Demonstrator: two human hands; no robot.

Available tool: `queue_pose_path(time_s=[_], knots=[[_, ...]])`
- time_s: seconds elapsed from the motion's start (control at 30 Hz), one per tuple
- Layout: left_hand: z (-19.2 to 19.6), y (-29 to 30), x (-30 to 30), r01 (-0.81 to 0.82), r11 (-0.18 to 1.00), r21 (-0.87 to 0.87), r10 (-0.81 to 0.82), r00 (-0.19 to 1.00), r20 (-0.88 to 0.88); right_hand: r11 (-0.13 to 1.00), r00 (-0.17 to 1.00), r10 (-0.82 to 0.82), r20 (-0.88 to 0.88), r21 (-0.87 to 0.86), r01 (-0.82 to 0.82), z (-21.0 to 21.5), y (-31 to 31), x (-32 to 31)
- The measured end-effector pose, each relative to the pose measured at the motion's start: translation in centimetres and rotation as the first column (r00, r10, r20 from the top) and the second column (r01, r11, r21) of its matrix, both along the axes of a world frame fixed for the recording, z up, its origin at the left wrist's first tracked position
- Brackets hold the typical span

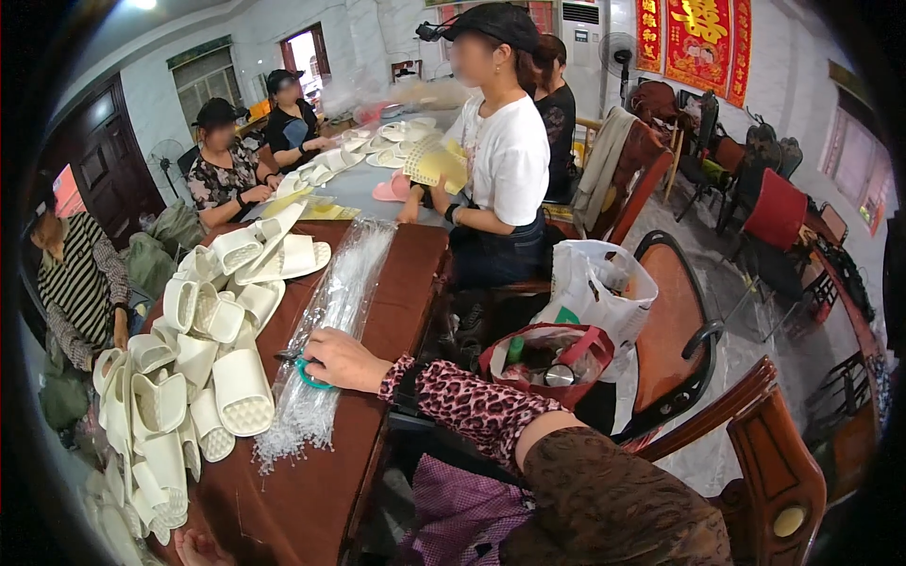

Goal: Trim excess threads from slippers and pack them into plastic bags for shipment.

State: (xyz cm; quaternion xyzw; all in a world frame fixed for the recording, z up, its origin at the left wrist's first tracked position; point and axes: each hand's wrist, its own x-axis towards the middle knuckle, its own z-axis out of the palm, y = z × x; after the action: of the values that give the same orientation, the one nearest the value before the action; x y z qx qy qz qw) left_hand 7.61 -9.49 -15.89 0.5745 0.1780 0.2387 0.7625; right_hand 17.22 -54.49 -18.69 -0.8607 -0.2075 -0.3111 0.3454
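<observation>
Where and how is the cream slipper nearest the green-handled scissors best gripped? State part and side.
Take the slipper by its dimpled near end, probably pinching top and underside, coming from the wearer's side. That end points toward the wearer with nothing lying on it, while other slippers crowd its far end and left side.

1. Left of the clear plastic bag (357,269), heaped cream slippers (243,391) block the way, leaving a narrow strip beside it.
2. Right of the bag, bare brown tabletop (401,283) lets a hand pass, though the right forearm (462,389) crosses its nearer part.
3. Over the bag's nearer half, the right hand (346,359) and green-handled scissors (305,373) obstruct.
4. Off the bag's near end, the tabletop gives room.
</observation>
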Motion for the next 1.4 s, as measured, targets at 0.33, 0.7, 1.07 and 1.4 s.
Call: queue_pose_path(time_s=[0.33, 0.7, 1.07, 1.4], knots=[[-2.7, 3.9, 0.9, -0.038, 0.998, 0.044, 0.035, 0.996, 0.082, 0.999, 0.998, 0.01, 0.066, 0.041, -0.013, 0.6, 1.0, 0.8], [-1.7, 1.2, 0.4, 0.053, 0.998, -0.039, -0.052, 0.998, 0.028, 0.999, 1.0, 0.027, -0.012, 0.019, -0.026, 0.2, 0.1, 0.1], [1.8, -2.4, -1.1, -0.08, 0.996, -0.027, 0.081, 0.997, 0.007, 0.997, 0.997, 0.074, 0.025, 0.028, -0.074, 0.4, 1.4, 0.9], [5.0, -2.9, 4.9, -0.069, 0.628, 0.775, 0.024, 0.997, 0.069, 0.997, 0.997, 0.053, -0.064, 0.063, -0.049, 2.0, 1.5, 0.1]])
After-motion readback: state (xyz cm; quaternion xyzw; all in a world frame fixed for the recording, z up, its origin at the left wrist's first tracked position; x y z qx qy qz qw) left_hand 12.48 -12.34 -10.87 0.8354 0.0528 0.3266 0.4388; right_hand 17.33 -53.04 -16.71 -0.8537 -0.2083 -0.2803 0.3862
